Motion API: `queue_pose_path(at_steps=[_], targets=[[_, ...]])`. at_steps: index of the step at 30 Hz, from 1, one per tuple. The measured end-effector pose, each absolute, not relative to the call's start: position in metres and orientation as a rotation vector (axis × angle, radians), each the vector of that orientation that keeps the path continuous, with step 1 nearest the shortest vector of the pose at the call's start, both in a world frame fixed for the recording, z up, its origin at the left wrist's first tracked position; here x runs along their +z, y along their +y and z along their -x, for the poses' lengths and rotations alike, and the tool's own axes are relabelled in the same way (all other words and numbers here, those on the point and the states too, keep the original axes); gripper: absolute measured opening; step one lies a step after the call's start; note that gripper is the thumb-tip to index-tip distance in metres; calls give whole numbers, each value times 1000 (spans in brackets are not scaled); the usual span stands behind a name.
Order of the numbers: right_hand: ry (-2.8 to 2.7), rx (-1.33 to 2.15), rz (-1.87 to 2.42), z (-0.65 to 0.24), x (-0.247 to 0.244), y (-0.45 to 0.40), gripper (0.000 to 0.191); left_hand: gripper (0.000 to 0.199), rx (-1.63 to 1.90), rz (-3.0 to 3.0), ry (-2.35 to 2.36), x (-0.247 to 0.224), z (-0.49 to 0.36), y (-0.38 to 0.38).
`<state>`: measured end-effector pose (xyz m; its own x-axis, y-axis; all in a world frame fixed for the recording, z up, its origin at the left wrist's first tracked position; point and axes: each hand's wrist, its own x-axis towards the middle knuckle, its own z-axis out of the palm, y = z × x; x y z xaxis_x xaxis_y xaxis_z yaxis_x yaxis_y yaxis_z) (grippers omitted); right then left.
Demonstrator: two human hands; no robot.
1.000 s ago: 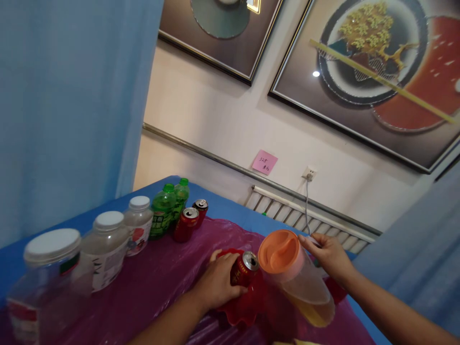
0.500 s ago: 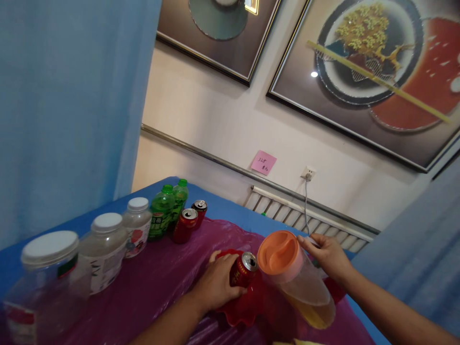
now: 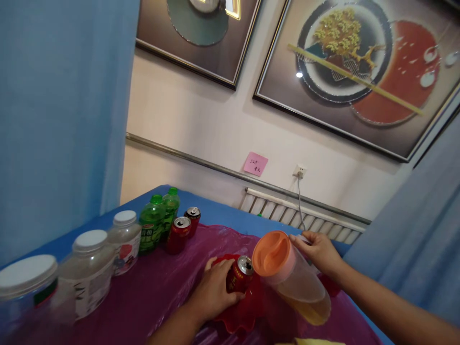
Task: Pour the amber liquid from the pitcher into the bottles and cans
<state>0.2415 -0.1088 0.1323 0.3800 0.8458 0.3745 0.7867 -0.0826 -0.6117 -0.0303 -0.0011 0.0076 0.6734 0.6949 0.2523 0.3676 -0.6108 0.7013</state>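
Observation:
My left hand [image 3: 214,290] is wrapped round a red drink can [image 3: 240,277], whose opened top faces up. Beneath the can lies a red scalloped dish [image 3: 239,322]. My right hand [image 3: 319,250] grips the handle of a clear plastic pitcher [image 3: 294,287]. The pitcher is tilted to the left, and its orange lid [image 3: 272,254] is close to the can's top. Yellowish liquid [image 3: 314,309] rests in its lower part. Whether any liquid runs from the lid cannot be made out.
Several white-lidded clear jars [image 3: 91,275] line the left side. Two green bottles [image 3: 153,224] and two more red cans [image 3: 178,235] stand behind them. Purple plastic sheeting [image 3: 143,292] covers the blue table [image 3: 215,211]. Part of something red [image 3: 328,285] shows behind the pitcher. A radiator [image 3: 316,220] is beyond.
The view has turned slightly to the right and up, so the jars sit further left and lower. Both hands keep their grips, and the pitcher stays tilted beside the can.

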Motion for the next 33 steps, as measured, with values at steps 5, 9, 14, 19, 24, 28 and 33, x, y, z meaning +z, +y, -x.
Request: queue_pose_path(at_steps=[5,9,14,19,24,28,33], targets=[[-1428,171,1892,-242,134,-107,59,76,693,-2254,822,8,31,0],[-1399,177,1880,-242,134,-106,58,76,682,-2256,820,8,31,0],[-1405,183,1873,-239,136,-107,59,78,670,-2268,826,10,31,1],[-1411,200,1884,-240,136,-107,58,77,663,-2269,829,10,31,2],[-1415,172,1908,-240,136,-108,59,76,650,-2266,826,10,31,1],[-1416,157,1895,-240,136,-108,60,76,642,-2260,821,13,32,0],[-1413,184,1898,-241,135,-108,59,76,642,-2264,821,11,31,0]])
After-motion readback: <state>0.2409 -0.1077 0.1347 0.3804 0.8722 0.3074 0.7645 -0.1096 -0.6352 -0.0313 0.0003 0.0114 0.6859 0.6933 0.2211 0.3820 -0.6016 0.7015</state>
